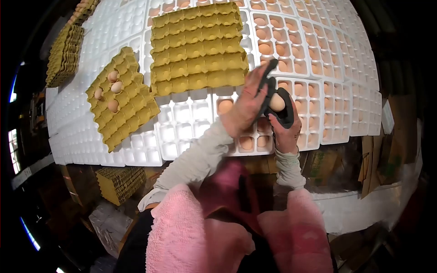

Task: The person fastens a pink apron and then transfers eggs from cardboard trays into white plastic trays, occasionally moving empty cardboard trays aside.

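A single egg [276, 102] sits in my right hand [287, 125], the dark grey-covered fingers curled around it. Close on its left is my left hand [249, 100], fingers stretched out, some of them also dark grey; I see nothing held in it. Both hands are over a white foam tray [255, 152] whose front pockets carry several eggs, among them an egg [246, 143] in the front row and another egg [225, 107] left of my left wrist. Part of this tray is hidden beneath my hands and forearms.
A stack of yellow-brown egg flats [198, 48] lies behind my left hand. Farther left, a tilted flat [123, 127] bears several eggs. Egg-filled white trays [321, 109] stretch off to the right. More stacked flats [63, 57] stand at the far left; cardboard boxes [327, 166] are below the table edge.
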`<state>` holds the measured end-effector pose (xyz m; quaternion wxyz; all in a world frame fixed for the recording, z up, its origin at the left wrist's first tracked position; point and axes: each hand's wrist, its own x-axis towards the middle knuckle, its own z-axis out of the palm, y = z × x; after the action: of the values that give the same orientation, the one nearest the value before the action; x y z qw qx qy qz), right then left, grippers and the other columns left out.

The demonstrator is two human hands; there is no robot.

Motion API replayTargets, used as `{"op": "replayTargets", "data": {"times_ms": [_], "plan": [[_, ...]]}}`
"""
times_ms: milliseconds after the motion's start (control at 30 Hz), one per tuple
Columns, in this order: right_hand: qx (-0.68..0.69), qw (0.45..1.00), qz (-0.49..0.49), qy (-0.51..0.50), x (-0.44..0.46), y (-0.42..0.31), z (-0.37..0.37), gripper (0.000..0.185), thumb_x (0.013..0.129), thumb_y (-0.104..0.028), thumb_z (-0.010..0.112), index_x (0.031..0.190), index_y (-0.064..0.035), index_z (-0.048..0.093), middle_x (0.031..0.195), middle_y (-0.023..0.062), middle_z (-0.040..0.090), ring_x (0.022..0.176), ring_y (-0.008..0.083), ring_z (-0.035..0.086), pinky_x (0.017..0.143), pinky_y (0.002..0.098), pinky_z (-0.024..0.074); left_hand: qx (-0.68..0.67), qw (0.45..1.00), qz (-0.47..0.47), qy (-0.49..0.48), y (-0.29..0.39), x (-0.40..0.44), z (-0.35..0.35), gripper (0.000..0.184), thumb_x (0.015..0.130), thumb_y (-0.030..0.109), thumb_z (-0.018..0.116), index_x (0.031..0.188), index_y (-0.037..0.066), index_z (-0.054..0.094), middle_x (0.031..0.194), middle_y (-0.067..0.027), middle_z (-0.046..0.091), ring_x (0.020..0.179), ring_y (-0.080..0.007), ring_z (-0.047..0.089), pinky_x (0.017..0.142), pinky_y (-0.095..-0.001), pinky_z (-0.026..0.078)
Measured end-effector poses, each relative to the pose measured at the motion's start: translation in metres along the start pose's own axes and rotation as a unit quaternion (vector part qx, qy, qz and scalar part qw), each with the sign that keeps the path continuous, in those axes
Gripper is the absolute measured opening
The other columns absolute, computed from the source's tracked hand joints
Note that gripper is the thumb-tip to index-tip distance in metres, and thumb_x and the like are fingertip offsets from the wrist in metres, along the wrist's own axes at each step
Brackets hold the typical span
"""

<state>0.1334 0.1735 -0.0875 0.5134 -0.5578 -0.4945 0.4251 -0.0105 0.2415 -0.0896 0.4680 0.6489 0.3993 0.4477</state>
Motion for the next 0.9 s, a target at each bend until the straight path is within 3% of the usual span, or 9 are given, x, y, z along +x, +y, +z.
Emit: {"op": "replayTargets", "data": {"times_ms": [133, 267, 367, 467, 600, 700, 733, 867, 900], "plan": [[-0.081, 0.996, 0.033, 0.022, 0.009, -0.007, 0.021, 0.059, 0.077, -0.008, 0.074, 0.127, 0.0003, 0.045, 0.12, 0.0184, 0.058, 0.105, 0.0255, 0.061, 0.087, 0.0355, 0.05, 0.537, 0.839, 0.08, -0.035, 0.011, 0.0, -0.122, 0.071, 0.07, 0.045, 0.075, 0.131, 0.017, 0.052, 0.131, -0.0125, 0.048, 0.126, -0.0345, 0.039, 0.108, -0.0526, 0.022], [-0.352, 0.92, -0.171, 0.031, 0.023, 0.056, 0.052, 0.072, 0.072, -0.027, 0.078, 0.13, -0.0038, 0.044, 0.121, 0.0205, 0.054, 0.114, 0.0373, 0.049, 0.103, 0.0455, 0.0344, 0.633, 0.761, 0.12, -0.079, -0.038, -0.012, -0.137, 0.059, 0.076, 0.025, 0.071, 0.131, 0.017, 0.052, 0.13, -0.0135, 0.049, 0.124, -0.0342, 0.042, 0.107, -0.0527, 0.029], [-0.571, 0.81, -0.137, 0.004, 0.025, 0.059, 0.063, 0.069, 0.077, -0.042, 0.071, 0.131, -0.0052, 0.048, 0.131, 0.0202, 0.049, 0.128, 0.0354, 0.038, 0.112, 0.0485, 0.0194, 0.583, 0.796, 0.162, -0.008, -0.019, 0.001, -0.135, 0.044, 0.08, 0.013, 0.062, 0.123, 0.012, 0.058, 0.121, -0.0153, 0.056, 0.117, -0.0337, 0.05, 0.103, -0.0518, 0.037], [-0.068, 0.995, -0.068, 0.015, 0.033, 0.029, 0.063, 0.062, 0.087, -0.025, 0.063, 0.14, -0.0025, 0.041, 0.145, 0.0154, 0.041, 0.133, 0.0347, 0.039, 0.112, 0.045, 0.0285, 0.549, 0.813, 0.181, 0.066, 0.022, 0.011, -0.151, 0.042, 0.078, 0.011, 0.06, 0.12, 0.009, 0.059, 0.115, -0.0155, 0.058, 0.114, -0.0329, 0.053, 0.102, -0.0527, 0.04], [0.469, 0.864, 0.013, -0.184, 0.061, -0.04, 0.096, 0.059, 0.099, -0.035, 0.05, 0.144, -0.0006, 0.033, 0.145, 0.0169, 0.04, 0.13, 0.0335, 0.043, 0.109, 0.046, 0.0351, 0.514, 0.819, 0.242, 0.076, 0.046, -0.014, -0.136, 0.032, 0.079, 0.015, 0.057, 0.111, 0.013, 0.064, 0.119, -0.0113, 0.057, 0.119, -0.0306, 0.051, 0.105, -0.0551, 0.037], [0.2, 0.975, -0.094, -0.016, 0.052, -0.03, 0.105, 0.046, 0.1, -0.022, 0.049, 0.141, -0.0037, 0.039, 0.141, 0.0147, 0.044, 0.125, 0.0301, 0.049, 0.102, 0.0429, 0.044, 0.516, 0.83, 0.195, 0.083, 0.066, -0.044, -0.139, 0.028, 0.081, 0.018, 0.059, 0.109, 0.019, 0.066, 0.125, -0.0093, 0.054, 0.128, -0.0314, 0.045, 0.109, -0.0561, 0.03], [-0.016, 0.96, -0.281, -0.018, 0.056, -0.015, 0.114, 0.041, 0.1, -0.016, 0.049, 0.139, -0.0042, 0.041, 0.14, 0.0144, 0.045, 0.124, 0.029, 0.049, 0.1, 0.0422, 0.0462, 0.504, 0.835, 0.2, 0.091, 0.077, -0.054, -0.158, 0.028, 0.082, 0.02, 0.06, 0.109, 0.021, 0.066, 0.127, -0.0097, 0.054, 0.13, -0.0323, 0.044, 0.11, -0.0562, 0.028], [0.351, 0.928, -0.007, -0.124, 0.061, -0.064, 0.169, 0.04, 0.099, -0.017, 0.05, 0.136, -0.003, 0.046, 0.137, 0.0115, 0.049, 0.12, 0.0259, 0.053, 0.099, 0.0396, 0.0471, 0.448, 0.805, -0.106, 0.373, 0.112, -0.108, -0.269, 0.083, 0.081, 0.034, 0.073, 0.148, 0.01, 0.03, 0.143, -0.0192, 0.04, 0.132, -0.0356, 0.04, 0.112, -0.0458, 0.027], [0.406, 0.904, 0.039, -0.13, 0.061, -0.075, 0.193, 0.04, 0.099, -0.021, 0.051, 0.135, -0.0031, 0.047, 0.133, 0.0105, 0.053, 0.118, 0.0247, 0.056, 0.097, 0.039, 0.0488, 0.296, 0.877, -0.128, 0.356, 0.085, -0.122, -0.295, 0.083, 0.084, 0.031, 0.071, 0.147, 0.004, 0.026, 0.143, -0.0205, 0.04, 0.132, -0.0329, 0.04, 0.111, -0.0417, 0.028]]}}
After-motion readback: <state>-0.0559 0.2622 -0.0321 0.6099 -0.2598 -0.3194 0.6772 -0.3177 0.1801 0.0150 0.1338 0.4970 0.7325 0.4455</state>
